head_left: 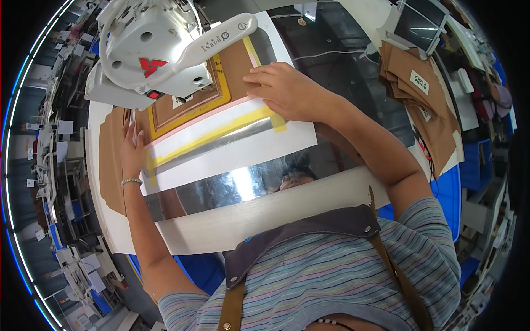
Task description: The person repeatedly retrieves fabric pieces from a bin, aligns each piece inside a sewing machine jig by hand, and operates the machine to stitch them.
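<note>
1 template (221, 135), white with yellow tape and a brown piece framed in it, lies on the counter (221, 226) under 1 white sewing machine (154, 52). The left hand (131, 150) lies flat, fingers straight, against its left edge. The right hand (287, 91) presses flat on its right corner, gripping nothing. 1 stack of brown pieces (422, 94) lies well apart at right.

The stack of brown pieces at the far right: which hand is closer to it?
Right. The right hand rests on the taped template's right edge, well left of the stack of brown pieces. The left hand is at the template's opposite edge.
</note>
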`<state>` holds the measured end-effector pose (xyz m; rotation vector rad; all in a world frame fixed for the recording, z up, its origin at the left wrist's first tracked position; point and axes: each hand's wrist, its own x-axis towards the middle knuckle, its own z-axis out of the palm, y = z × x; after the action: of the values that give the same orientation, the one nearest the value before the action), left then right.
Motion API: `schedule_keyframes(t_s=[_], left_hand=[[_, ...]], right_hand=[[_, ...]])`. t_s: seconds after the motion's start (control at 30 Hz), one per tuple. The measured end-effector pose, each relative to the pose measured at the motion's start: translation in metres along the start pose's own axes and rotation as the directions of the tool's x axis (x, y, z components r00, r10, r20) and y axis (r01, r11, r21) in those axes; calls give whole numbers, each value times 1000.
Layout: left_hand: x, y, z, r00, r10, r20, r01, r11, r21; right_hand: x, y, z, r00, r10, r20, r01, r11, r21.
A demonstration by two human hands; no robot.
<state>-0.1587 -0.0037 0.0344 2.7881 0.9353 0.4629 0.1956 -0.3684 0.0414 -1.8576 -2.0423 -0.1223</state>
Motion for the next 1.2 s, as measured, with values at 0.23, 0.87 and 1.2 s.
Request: schedule_keyframes(t_s=[0.23, 0.87, 1.2], left_hand=[[-22, -49, 21, 998, -4, -64, 5, 1000, 9], [-4, 90, 43, 982, 33, -185, -41, 998, -38], [54, 106, 92, 945, -326, -21, 173, 554, -815]], right_hand=[[1, 2, 3, 1000, 0, -22, 0, 1000, 10], [6, -42, 11, 960, -209, -186, 219, 975, 37], [2, -39, 14, 989, -148, 27, 147, 989, 31]])
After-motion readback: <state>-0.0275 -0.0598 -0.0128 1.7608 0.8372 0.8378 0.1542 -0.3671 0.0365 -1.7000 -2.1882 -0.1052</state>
